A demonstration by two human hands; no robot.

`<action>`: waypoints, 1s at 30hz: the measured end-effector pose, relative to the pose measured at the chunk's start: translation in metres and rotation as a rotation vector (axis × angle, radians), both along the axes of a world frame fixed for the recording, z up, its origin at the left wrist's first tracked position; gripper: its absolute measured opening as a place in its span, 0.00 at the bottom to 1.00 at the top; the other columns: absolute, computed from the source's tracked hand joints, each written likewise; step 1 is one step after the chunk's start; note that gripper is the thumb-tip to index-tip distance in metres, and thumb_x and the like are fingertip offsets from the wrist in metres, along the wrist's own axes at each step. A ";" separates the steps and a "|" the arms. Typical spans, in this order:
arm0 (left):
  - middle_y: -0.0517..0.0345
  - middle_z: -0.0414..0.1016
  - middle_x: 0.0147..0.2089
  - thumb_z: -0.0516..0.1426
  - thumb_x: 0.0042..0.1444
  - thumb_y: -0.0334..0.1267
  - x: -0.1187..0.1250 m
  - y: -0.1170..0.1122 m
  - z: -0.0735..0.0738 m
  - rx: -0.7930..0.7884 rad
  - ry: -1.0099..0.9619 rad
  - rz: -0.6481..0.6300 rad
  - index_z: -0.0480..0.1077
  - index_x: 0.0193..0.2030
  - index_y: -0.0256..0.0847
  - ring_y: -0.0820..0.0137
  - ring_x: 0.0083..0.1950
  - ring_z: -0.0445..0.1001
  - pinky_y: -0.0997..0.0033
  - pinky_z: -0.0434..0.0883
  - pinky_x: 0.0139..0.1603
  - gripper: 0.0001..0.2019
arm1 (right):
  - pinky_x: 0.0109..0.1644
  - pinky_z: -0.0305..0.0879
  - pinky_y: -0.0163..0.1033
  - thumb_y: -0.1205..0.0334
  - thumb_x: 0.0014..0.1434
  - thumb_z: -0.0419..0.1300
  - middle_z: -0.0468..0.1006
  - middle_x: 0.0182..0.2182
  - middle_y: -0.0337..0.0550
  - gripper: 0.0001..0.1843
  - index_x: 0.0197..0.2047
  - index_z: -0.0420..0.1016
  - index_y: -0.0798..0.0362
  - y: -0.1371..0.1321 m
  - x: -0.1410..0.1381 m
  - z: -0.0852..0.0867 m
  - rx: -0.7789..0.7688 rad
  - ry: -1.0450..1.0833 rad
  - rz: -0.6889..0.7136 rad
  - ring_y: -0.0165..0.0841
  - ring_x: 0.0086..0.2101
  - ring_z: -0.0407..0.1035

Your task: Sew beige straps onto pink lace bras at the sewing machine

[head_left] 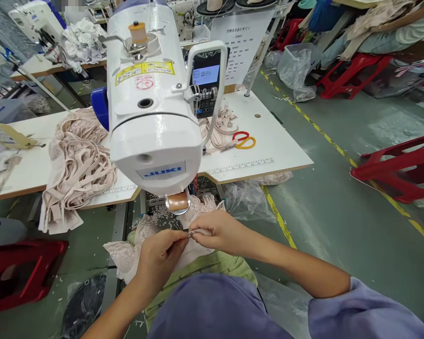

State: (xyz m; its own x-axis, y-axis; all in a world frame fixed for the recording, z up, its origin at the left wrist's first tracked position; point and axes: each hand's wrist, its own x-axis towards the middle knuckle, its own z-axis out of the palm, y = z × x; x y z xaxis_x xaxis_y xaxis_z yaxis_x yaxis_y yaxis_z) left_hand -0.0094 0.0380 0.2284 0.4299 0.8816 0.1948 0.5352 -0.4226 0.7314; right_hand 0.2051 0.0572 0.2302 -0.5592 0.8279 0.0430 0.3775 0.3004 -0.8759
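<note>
Both my hands meet low in front of me, below the white sewing machine (pixel 151 108). My left hand (pixel 160 256) is closed in a pinch on a small metal tool (pixel 191 232) whose tip points right. My right hand (pixel 221 230) is closed too, fingers pinching a pale pink lace garment (pixel 127 254) that lies in my lap over a green cloth (pixel 212 268). The fingertips of the two hands touch at the tool's tip.
A heap of pink straps (pixel 79 169) lies on the white table (pixel 282 150) left of the machine. Red-and-yellow scissors (pixel 242 140) lie to its right. Red stools stand at left (pixel 17 273) and right (pixel 403 169). A clear plastic bag (pixel 247 200) hangs under the table.
</note>
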 end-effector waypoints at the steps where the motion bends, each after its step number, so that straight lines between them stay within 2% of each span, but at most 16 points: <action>1: 0.60 0.82 0.33 0.58 0.61 0.33 0.000 0.000 0.001 -0.020 0.012 0.002 0.77 0.39 0.42 0.73 0.30 0.78 0.78 0.71 0.31 0.05 | 0.36 0.57 0.32 0.68 0.60 0.57 0.78 0.29 0.38 0.09 0.37 0.79 0.53 -0.001 0.000 0.001 0.023 -0.012 0.013 0.28 0.31 0.69; 4: 0.59 0.82 0.36 0.57 0.62 0.36 0.001 0.002 0.004 -0.115 0.082 0.006 0.76 0.47 0.43 0.71 0.33 0.79 0.77 0.71 0.32 0.09 | 0.35 0.57 0.33 0.69 0.60 0.56 0.80 0.30 0.39 0.10 0.39 0.79 0.53 -0.003 -0.001 0.002 0.082 -0.068 0.037 0.30 0.31 0.70; 6: 0.58 0.82 0.38 0.54 0.65 0.37 0.001 0.005 0.006 -0.157 0.163 -0.043 0.74 0.51 0.43 0.70 0.36 0.79 0.75 0.70 0.33 0.12 | 0.35 0.57 0.33 0.68 0.61 0.56 0.80 0.30 0.41 0.10 0.39 0.79 0.53 -0.003 -0.001 0.003 0.097 -0.106 0.040 0.31 0.32 0.71; 8: 0.58 0.81 0.36 0.50 0.67 0.38 0.001 0.007 0.006 -0.127 0.261 -0.116 0.74 0.47 0.43 0.69 0.35 0.78 0.74 0.69 0.32 0.12 | 0.36 0.58 0.34 0.66 0.61 0.57 0.81 0.31 0.41 0.09 0.39 0.80 0.53 -0.003 0.000 0.004 0.076 -0.125 0.040 0.31 0.33 0.72; 11: 0.59 0.77 0.30 0.46 0.69 0.40 0.001 0.006 0.004 0.035 0.381 -0.153 0.72 0.37 0.42 0.68 0.30 0.75 0.71 0.63 0.28 0.15 | 0.37 0.59 0.34 0.65 0.62 0.58 0.81 0.32 0.41 0.08 0.41 0.79 0.53 -0.003 0.002 0.005 0.013 -0.102 0.026 0.32 0.34 0.73; 13: 0.59 0.74 0.28 0.44 0.69 0.40 0.003 0.004 0.003 0.146 0.401 -0.131 0.69 0.35 0.41 0.68 0.27 0.72 0.69 0.60 0.26 0.16 | 0.38 0.60 0.34 0.64 0.62 0.59 0.81 0.33 0.40 0.07 0.41 0.79 0.52 -0.005 0.002 0.005 0.013 -0.067 0.000 0.31 0.35 0.73; 15: 0.59 0.72 0.27 0.43 0.69 0.39 0.006 0.002 0.003 0.190 0.389 -0.098 0.67 0.34 0.42 0.68 0.26 0.70 0.69 0.58 0.26 0.16 | 0.39 0.59 0.34 0.62 0.63 0.59 0.79 0.33 0.40 0.07 0.39 0.79 0.51 -0.007 0.003 0.004 0.048 -0.034 -0.051 0.31 0.36 0.72; 17: 0.60 0.71 0.26 0.44 0.69 0.39 0.010 0.001 0.005 0.144 0.353 -0.053 0.65 0.32 0.42 0.69 0.26 0.69 0.70 0.58 0.26 0.16 | 0.38 0.59 0.34 0.62 0.62 0.60 0.77 0.33 0.40 0.06 0.37 0.78 0.51 -0.006 0.001 0.004 0.095 -0.009 -0.119 0.31 0.36 0.70; 19: 0.60 0.71 0.27 0.45 0.69 0.40 0.013 0.003 0.006 0.032 0.284 0.003 0.66 0.32 0.43 0.70 0.27 0.70 0.72 0.59 0.26 0.15 | 0.37 0.57 0.34 0.64 0.60 0.60 0.76 0.31 0.39 0.04 0.35 0.77 0.51 0.001 -0.001 0.008 0.130 -0.006 -0.165 0.31 0.34 0.68; 21: 0.61 0.74 0.28 0.46 0.69 0.42 0.014 0.010 0.007 -0.076 0.196 0.078 0.68 0.33 0.43 0.71 0.28 0.72 0.73 0.61 0.27 0.15 | 0.35 0.55 0.33 0.66 0.58 0.60 0.75 0.29 0.38 0.03 0.33 0.76 0.52 0.016 -0.005 0.014 0.123 -0.033 -0.137 0.30 0.32 0.66; 23: 0.61 0.76 0.29 0.48 0.68 0.45 0.011 0.019 0.005 -0.104 0.155 0.172 0.70 0.37 0.43 0.71 0.28 0.73 0.74 0.62 0.27 0.14 | 0.33 0.51 0.33 0.67 0.57 0.60 0.73 0.26 0.36 0.04 0.31 0.75 0.52 0.035 -0.009 0.022 0.080 -0.088 -0.088 0.28 0.29 0.64; 26: 0.63 0.76 0.27 0.52 0.66 0.45 0.001 0.033 -0.004 0.067 0.258 0.250 0.72 0.44 0.44 0.70 0.27 0.74 0.74 0.62 0.26 0.11 | 0.30 0.45 0.35 0.67 0.57 0.57 0.66 0.21 0.34 0.10 0.24 0.68 0.53 0.059 -0.014 0.028 0.074 -0.200 -0.073 0.27 0.24 0.56; 28: 0.62 0.76 0.26 0.52 0.66 0.40 -0.009 0.041 -0.012 0.316 0.353 0.156 0.73 0.47 0.44 0.70 0.27 0.73 0.73 0.61 0.27 0.10 | 0.29 0.41 0.37 0.68 0.56 0.56 0.61 0.19 0.34 0.13 0.21 0.60 0.54 0.066 -0.017 0.029 0.116 -0.273 -0.086 0.26 0.23 0.51; 30: 0.61 0.76 0.28 0.51 0.66 0.33 -0.019 0.048 -0.020 0.567 0.400 -0.001 0.71 0.52 0.43 0.70 0.27 0.72 0.72 0.61 0.29 0.12 | 0.30 0.39 0.38 0.67 0.55 0.55 0.58 0.18 0.34 0.15 0.20 0.56 0.54 0.067 -0.019 0.028 0.149 -0.332 -0.103 0.26 0.23 0.48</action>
